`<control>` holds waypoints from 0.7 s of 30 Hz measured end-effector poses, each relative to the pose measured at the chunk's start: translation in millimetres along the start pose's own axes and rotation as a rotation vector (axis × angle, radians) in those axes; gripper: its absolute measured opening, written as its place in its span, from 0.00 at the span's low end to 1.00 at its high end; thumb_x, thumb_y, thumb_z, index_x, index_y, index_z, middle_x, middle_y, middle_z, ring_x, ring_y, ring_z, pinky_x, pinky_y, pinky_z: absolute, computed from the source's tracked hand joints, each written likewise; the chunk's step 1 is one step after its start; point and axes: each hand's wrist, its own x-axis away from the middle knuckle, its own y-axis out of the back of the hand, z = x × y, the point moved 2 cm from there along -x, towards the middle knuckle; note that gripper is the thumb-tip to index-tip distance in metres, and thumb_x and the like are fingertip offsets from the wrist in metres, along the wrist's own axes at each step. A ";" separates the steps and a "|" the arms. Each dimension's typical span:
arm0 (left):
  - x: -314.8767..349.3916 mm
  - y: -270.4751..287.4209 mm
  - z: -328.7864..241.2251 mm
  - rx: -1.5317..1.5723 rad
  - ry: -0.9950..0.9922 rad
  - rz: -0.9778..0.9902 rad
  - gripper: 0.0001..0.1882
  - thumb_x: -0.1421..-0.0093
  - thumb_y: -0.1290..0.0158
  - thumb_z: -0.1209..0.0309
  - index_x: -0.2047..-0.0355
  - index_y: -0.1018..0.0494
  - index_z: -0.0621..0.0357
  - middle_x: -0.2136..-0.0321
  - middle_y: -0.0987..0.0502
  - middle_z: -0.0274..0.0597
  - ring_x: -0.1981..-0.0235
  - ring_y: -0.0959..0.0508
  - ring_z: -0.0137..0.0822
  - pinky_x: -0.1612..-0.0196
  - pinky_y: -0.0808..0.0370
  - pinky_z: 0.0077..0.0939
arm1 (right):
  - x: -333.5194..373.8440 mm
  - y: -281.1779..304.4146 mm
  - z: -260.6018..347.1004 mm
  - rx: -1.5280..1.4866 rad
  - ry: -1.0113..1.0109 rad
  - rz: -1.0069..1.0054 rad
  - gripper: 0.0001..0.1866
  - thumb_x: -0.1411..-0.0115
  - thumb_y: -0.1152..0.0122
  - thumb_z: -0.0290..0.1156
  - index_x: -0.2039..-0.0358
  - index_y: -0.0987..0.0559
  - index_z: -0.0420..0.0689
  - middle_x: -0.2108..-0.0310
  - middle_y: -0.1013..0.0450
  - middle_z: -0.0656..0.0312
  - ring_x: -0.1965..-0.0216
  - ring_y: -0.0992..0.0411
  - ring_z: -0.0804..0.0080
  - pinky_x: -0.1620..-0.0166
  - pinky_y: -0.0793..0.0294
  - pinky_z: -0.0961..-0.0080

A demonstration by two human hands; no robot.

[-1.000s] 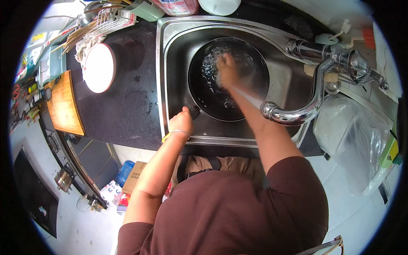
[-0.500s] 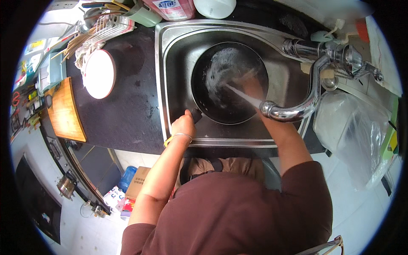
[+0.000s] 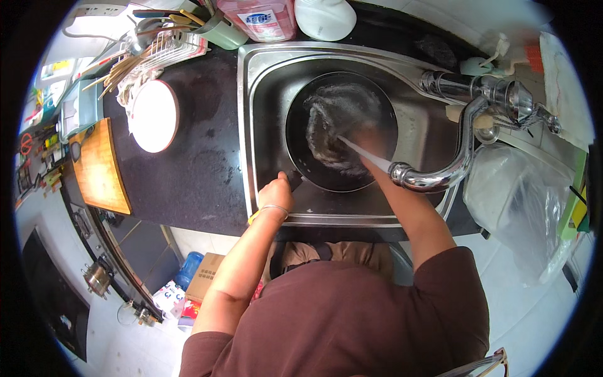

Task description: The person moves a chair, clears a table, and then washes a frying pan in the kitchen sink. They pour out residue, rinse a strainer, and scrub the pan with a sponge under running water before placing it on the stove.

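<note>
A round black frying pan [image 3: 300, 135] lies in the steel sink [image 3: 427, 135]. My left hand [image 3: 276, 191] is closed around the pan's short dark handle [image 3: 294, 180], at the sink's near left side. Inside the pan, my right hand [image 3: 369, 141] is smeared by motion, so its fingers and anything in them cannot be made out. A stream of water [image 3: 363, 152] pours from the chrome faucet [image 3: 468, 147] into the pan, close beside my right hand. Water and pale foam swirl over the pan's bottom.
Left of the sink are a white plate [image 3: 155, 116], a wooden cutting board [image 3: 100, 166] and a wire rack [image 3: 169, 50] with chopsticks. A pink bottle [image 3: 260, 22] and a white bottle [image 3: 325, 19] stand behind it. Clear plastic bags [image 3: 518, 201] hang at the right.
My right hand has moved within the pan, and the foam has shifted. My left hand keeps its hold on the handle. The whole view has moved slightly.
</note>
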 end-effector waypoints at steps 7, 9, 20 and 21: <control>-3.6 3.3 -1.1 -0.036 -0.003 -0.007 0.10 0.50 0.54 0.76 0.65 0.33 0.62 0.73 0.24 0.56 0.68 0.22 0.51 0.65 0.26 0.41 | -73.6 -29.6 93.0 -0.173 0.148 -0.200 0.19 0.55 0.45 0.21 0.59 0.28 0.45 0.56 0.35 0.51 0.52 0.39 0.50 0.50 0.37 0.60; -1.4 7.0 -2.0 -0.018 -0.003 0.011 0.10 0.50 0.54 0.76 0.65 0.33 0.62 0.72 0.24 0.55 0.68 0.22 0.51 0.64 0.26 0.41 | -65.5 -30.7 100.0 -0.616 0.208 -0.068 0.17 0.56 0.44 0.20 0.62 0.26 0.44 0.59 0.34 0.53 0.54 0.38 0.50 0.52 0.35 0.63; 1.5 3.5 -2.6 -0.013 0.024 -0.002 0.10 0.49 0.55 0.75 0.65 0.34 0.61 0.73 0.23 0.55 0.68 0.22 0.51 0.65 0.26 0.41 | -109.9 15.7 127.1 -0.163 0.394 -0.508 0.09 0.45 0.49 0.29 0.66 0.24 0.42 0.61 0.33 0.56 0.57 0.37 0.55 0.56 0.32 0.66; 1.5 6.1 -3.5 -0.017 0.015 -0.003 0.10 0.49 0.55 0.75 0.65 0.34 0.61 0.74 0.23 0.55 0.68 0.22 0.51 0.65 0.26 0.41 | -124.6 11.5 104.5 -0.214 0.226 -0.545 0.08 0.44 0.50 0.31 0.66 0.25 0.42 0.62 0.34 0.55 0.57 0.36 0.54 0.57 0.32 0.64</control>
